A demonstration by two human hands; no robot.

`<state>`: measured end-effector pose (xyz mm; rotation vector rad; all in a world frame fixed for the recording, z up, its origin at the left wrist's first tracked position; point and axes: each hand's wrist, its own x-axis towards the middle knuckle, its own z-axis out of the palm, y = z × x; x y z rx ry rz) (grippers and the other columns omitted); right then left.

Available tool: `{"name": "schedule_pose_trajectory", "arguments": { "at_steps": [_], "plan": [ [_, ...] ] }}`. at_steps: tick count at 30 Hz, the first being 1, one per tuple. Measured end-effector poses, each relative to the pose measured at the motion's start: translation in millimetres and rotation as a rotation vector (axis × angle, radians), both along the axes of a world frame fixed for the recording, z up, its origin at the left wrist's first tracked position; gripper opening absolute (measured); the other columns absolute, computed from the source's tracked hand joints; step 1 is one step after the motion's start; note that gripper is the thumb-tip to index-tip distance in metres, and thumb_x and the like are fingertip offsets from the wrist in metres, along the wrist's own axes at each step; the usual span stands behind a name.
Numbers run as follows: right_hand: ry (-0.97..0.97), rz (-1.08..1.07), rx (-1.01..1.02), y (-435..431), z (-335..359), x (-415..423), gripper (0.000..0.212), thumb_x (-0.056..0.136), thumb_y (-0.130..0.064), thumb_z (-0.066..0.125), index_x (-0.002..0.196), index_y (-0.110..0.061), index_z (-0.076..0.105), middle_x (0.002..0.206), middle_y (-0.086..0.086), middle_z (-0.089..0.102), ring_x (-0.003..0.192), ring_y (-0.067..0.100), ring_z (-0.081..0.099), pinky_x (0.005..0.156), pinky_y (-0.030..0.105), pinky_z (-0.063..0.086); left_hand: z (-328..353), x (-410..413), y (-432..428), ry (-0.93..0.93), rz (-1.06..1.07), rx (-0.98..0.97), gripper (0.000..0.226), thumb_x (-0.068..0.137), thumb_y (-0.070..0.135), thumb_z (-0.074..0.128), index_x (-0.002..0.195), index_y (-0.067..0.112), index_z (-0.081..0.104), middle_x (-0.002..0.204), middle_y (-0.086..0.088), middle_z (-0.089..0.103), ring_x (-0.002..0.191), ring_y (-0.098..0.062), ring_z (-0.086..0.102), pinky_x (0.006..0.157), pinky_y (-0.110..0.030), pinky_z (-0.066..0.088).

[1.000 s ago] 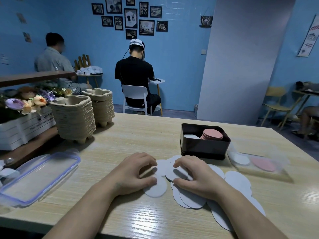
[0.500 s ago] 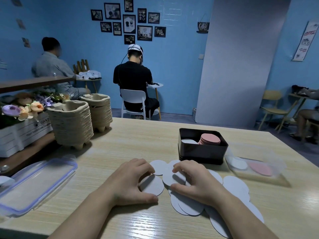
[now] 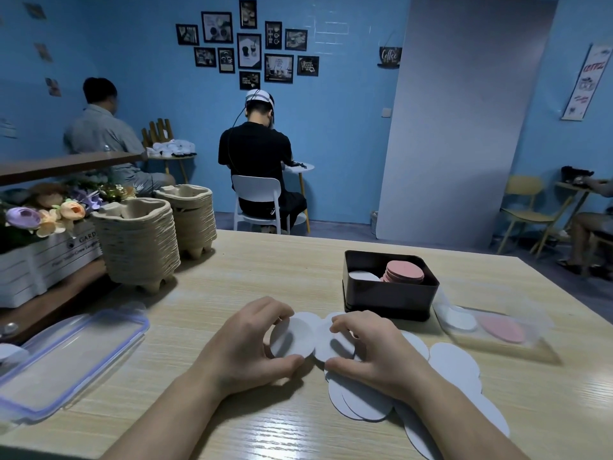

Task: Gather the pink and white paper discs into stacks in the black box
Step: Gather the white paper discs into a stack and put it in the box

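My left hand [image 3: 245, 346] curls around a white disc [image 3: 292, 336], with my thumb on its near edge and my fingers on its far edge, so I am holding it and it tips up a little. My right hand [image 3: 368, 353] is bent over another white disc [image 3: 335, 346], thumb at the near side and fingers on top, pinching it. My right hand and arm cover a lot of the loose white discs [image 3: 454, 363] that lie spread on the wooden table [image 3: 265, 267], so I cannot count them, and some are cut off at the bottom edge. The black box [image 3: 388, 298] stands just past my right hand. Inside it I see a pink stack [image 3: 404, 272] on the right and a bit of a white stack [image 3: 363, 276] on the left, mostly hidden by the front wall. Right of the box lies a clear tray [image 3: 491, 327] with one white and one pink disc, hard to see through the plastic.
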<state>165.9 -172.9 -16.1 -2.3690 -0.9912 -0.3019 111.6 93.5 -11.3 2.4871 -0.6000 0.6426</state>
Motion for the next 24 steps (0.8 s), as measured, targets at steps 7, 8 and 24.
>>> {"name": "schedule_pose_trajectory", "arguments": {
  "at_steps": [7, 8, 24],
  "plan": [
    [-0.082, 0.108, 0.004, 13, 0, -7, 0.053, 0.079, -0.057, 0.075, 0.123, -0.029, 0.062, 0.131, -0.009, 0.063, 0.118, 0.006, 0.054, 0.097, 0.016, 0.042, -3, 3, -18, -0.055, -0.089, 0.076, 0.053, 0.081, 0.061, 0.073, 0.120, 0.031, 0.053, 0.111, 0.023, 0.054, 0.099, 0.002, 0.052, 0.081, -0.016, 0.047],
    [-0.089, 0.110, 0.009, 14, 0, -7, 0.051, 0.078, -0.053, 0.078, 0.120, -0.027, 0.064, 0.132, -0.007, 0.064, 0.119, 0.009, 0.056, 0.097, 0.019, 0.044, -3, 3, -18, -0.056, -0.096, 0.072, 0.052, 0.081, 0.060, 0.073, 0.119, 0.030, 0.054, 0.112, 0.021, 0.057, 0.101, 0.000, 0.053, 0.083, -0.018, 0.048],
    [0.019, 0.111, 0.226, 8, 6, -8, 0.035, 0.081, -0.061, 0.073, 0.094, -0.028, 0.067, 0.132, -0.010, 0.060, 0.128, -0.001, 0.053, 0.098, 0.019, 0.046, -15, 11, -9, -0.096, -0.162, -0.050, 0.019, 0.087, 0.034, 0.075, 0.101, 0.029, 0.063, 0.107, 0.015, 0.067, 0.103, -0.003, 0.064, 0.074, -0.024, 0.057]
  ]
}}
